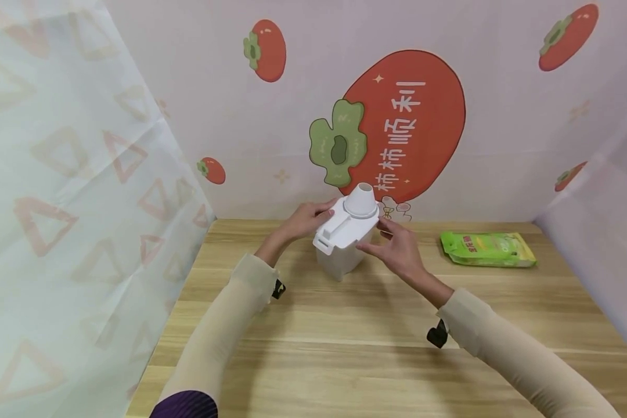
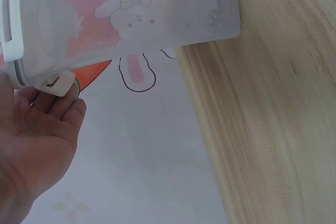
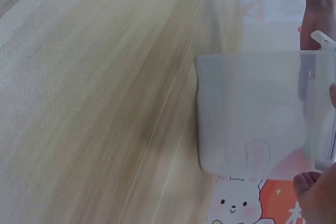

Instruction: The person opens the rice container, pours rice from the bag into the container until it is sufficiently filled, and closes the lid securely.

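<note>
A translucent plastic storage container (image 1: 339, 264) stands at the back of the table, slightly tilted in the head view. On it sits a white lid (image 1: 335, 234) with a cone-shaped spout (image 1: 361, 202). My left hand (image 1: 307, 220) grips the lid's left edge, thumb on top. In the left wrist view its fingers (image 2: 67, 106) curl under a white side clip (image 2: 59, 84). My right hand (image 1: 401, 251) holds the lid's right side, thumb at the near edge and fingers farther back. The container's clear wall (image 3: 247, 108) shows in the right wrist view.
A green and yellow soft packet (image 1: 488, 249) lies on the wooden table (image 1: 355, 360) at the back right. Behind the container rises a back wall (image 1: 240, 122) printed with persimmons. A patterned side sheet (image 1: 83, 232) borders the table's left.
</note>
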A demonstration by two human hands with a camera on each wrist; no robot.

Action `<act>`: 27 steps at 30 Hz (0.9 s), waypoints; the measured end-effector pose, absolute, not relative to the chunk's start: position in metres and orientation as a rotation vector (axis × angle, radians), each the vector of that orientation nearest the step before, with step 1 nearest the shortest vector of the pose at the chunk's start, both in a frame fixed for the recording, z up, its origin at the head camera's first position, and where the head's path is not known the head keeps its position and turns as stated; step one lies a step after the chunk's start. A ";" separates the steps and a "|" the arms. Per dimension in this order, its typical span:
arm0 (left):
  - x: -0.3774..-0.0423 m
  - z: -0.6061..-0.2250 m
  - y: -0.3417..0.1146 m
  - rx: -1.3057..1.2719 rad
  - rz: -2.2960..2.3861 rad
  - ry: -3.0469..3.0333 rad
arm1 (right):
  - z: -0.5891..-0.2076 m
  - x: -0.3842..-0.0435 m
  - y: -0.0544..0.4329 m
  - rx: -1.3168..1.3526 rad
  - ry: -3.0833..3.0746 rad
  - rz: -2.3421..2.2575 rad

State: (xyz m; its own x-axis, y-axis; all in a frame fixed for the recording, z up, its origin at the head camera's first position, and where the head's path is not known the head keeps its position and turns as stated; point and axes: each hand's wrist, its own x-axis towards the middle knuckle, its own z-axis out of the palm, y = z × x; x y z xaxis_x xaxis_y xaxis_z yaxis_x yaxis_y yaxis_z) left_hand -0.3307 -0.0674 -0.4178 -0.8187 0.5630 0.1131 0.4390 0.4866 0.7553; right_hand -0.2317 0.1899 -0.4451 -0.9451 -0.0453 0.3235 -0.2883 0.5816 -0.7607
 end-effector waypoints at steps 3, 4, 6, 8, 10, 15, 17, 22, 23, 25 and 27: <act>-0.328 -0.419 -0.068 0.891 1.202 2.634 | -0.447 -0.232 0.188 0.303 -2.523 1.264; -0.327 -0.420 -0.069 0.897 1.190 2.653 | -0.448 -0.233 0.187 0.314 -2.520 1.255; -0.326 -0.420 -0.069 0.896 1.181 2.681 | -0.446 -0.235 0.187 0.350 -2.515 1.257; -0.324 -0.420 -0.070 0.882 1.178 2.697 | -0.445 -0.238 0.189 0.394 -2.512 1.286; -0.321 -0.420 -0.071 0.858 1.176 2.710 | -0.444 -0.241 0.191 0.439 -2.515 1.328; -0.313 -0.417 -0.072 0.808 1.151 2.764 | -0.444 -0.251 0.198 0.503 -2.538 1.386; -0.309 -0.417 -0.073 0.805 1.121 2.810 | -0.443 -0.255 0.200 0.526 -2.556 1.390; -0.301 -0.417 -0.075 0.804 1.038 2.907 | -0.441 -0.267 0.207 0.616 -2.600 1.423; -0.300 -0.418 -0.075 0.802 1.028 2.918 | -0.441 -0.270 0.208 0.636 -2.612 1.421; -0.297 -0.418 -0.075 0.797 1.004 2.932 | -0.441 -0.275 0.212 0.673 -2.631 1.427; -0.293 -0.417 -0.076 0.785 0.996 2.942 | -0.440 -0.280 0.214 0.715 -2.661 1.413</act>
